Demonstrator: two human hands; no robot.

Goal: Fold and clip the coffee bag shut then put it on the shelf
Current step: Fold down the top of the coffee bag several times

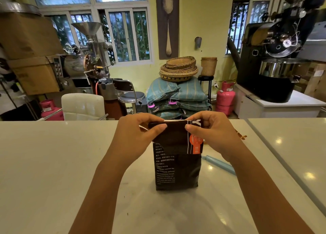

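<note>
Coffee bag (177,170) is standing upright on the white bench (53,163), mid-bench just in front of the person, top flap folded over toward them and hanging down the printed face. Left hand (135,136) and right hand (214,135) are each pinching the fold line at its own end, thumbs pressing on the near side, fingers curling behind, hands apart with the dark flap between them. A pale blue stick-shaped thing (218,164) is lying on the bench just right of the bag, partly under the right wrist; can't tell what it is.
</note>
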